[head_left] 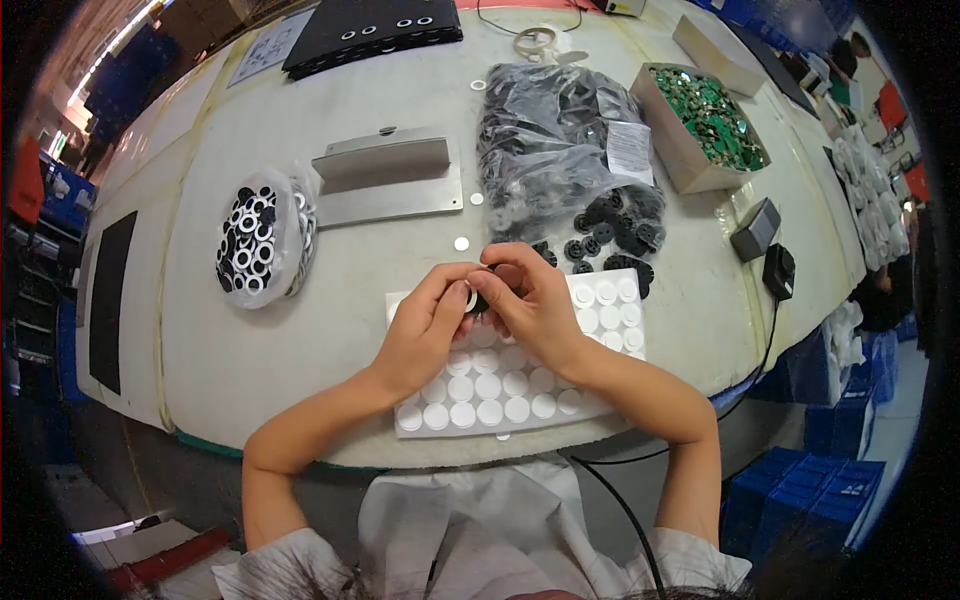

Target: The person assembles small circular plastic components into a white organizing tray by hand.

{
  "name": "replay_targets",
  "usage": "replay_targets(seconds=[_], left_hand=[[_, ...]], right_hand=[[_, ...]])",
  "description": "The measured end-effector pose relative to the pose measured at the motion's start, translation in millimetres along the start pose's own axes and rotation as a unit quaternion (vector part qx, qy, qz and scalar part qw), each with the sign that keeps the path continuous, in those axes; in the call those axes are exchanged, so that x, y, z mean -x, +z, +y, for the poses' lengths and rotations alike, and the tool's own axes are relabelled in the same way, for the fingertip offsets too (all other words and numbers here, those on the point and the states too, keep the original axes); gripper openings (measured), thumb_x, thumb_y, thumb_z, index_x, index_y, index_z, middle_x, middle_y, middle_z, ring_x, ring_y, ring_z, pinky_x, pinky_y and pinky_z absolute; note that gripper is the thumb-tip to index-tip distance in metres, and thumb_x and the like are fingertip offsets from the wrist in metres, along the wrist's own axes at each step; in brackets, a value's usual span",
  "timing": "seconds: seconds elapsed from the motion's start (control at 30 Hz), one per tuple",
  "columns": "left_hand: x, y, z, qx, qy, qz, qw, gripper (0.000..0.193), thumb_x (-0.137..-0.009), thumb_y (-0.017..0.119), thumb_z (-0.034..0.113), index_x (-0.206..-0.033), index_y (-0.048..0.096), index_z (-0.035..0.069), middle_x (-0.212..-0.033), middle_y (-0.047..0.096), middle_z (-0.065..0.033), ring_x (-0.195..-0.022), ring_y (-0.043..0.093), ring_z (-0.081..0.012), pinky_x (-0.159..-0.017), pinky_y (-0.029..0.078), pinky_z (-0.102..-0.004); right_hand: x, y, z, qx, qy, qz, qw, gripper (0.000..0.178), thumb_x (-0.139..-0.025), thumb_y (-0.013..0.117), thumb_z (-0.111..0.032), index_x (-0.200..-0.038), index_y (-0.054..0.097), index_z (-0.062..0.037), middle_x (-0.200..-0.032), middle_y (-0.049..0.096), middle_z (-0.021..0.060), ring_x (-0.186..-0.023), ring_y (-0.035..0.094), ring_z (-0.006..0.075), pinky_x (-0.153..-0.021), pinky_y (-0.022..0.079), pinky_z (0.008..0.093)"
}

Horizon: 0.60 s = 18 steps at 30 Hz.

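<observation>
Both hands meet over a white tray (410, 425) with rows of round white discs (489, 386). My left hand (422, 325) pinches a small black round part (481, 304) with a pale ring (471, 297) at its edge. From the other side, the fingers of my right hand (541, 312) close on the same part. The fingertips hide much of it. Just beyond my right hand, loose black round parts (603, 232) spill from a clear plastic bag (550, 130) filled with dark pieces.
A clear bag of black-and-white rings (250, 245) lies at left, beside an angled metal bracket (388, 180). At far right stand a box of green circuit boards (705, 115) and two small black devices (756, 230). A black stack (375, 35) and a tape roll (534, 41) lie farther back.
</observation>
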<state>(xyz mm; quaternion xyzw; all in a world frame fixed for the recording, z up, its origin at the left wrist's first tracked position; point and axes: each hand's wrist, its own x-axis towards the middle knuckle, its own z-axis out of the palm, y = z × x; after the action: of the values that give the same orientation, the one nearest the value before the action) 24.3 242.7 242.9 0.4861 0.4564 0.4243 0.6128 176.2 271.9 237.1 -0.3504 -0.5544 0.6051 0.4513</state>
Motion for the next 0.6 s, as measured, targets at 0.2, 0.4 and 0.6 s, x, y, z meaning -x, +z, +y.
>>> replay_targets(seconds=[0.2, 0.4, 0.6], left_hand=[[0.1, 6.9, 6.7, -0.028, 0.031, 0.008, 0.999, 0.020, -0.090, 0.049, 0.010, -0.109, 0.049, 0.003, -0.082, 0.055, -0.0010, -0.067, 0.047, -0.0043, -0.058, 0.040, -0.0184], [-6.3, -5.0, 2.3, -0.006, 0.075, 0.067, 0.995, 0.020, -0.089, 0.054, 0.009, -0.107, 0.050, 0.002, -0.081, 0.056, -0.0026, -0.066, 0.048, -0.0064, -0.056, 0.040, -0.0200], [-8.1, -11.5, -1.7, -0.003, 0.064, 0.033, 0.997, 0.026, -0.090, 0.053, 0.010, -0.114, 0.052, 0.002, -0.083, 0.056, -0.0022, -0.067, 0.047, -0.0065, -0.060, 0.041, -0.0201]], right_hand=[[-1.2, -4.0, 1.0, -0.030, 0.046, 0.004, 0.998, 0.025, -0.088, 0.056, -0.014, -0.108, 0.048, -0.0007, -0.072, 0.060, 0.0052, -0.058, 0.053, 0.0073, -0.048, 0.045, 0.0212], [-5.3, -5.2, 6.2, -0.095, 0.084, -0.085, 0.988, 0.029, -0.089, 0.055, -0.018, -0.108, 0.048, 0.0017, -0.076, 0.058, 0.0058, -0.061, 0.054, 0.0088, -0.052, 0.045, 0.0229], [-8.6, -7.6, 7.8, -0.004, 0.076, -0.126, 0.989, 0.025, -0.090, 0.052, -0.019, -0.101, 0.053, 0.0035, -0.075, 0.059, 0.0046, -0.065, 0.055, 0.0084, -0.057, 0.045, 0.0228]])
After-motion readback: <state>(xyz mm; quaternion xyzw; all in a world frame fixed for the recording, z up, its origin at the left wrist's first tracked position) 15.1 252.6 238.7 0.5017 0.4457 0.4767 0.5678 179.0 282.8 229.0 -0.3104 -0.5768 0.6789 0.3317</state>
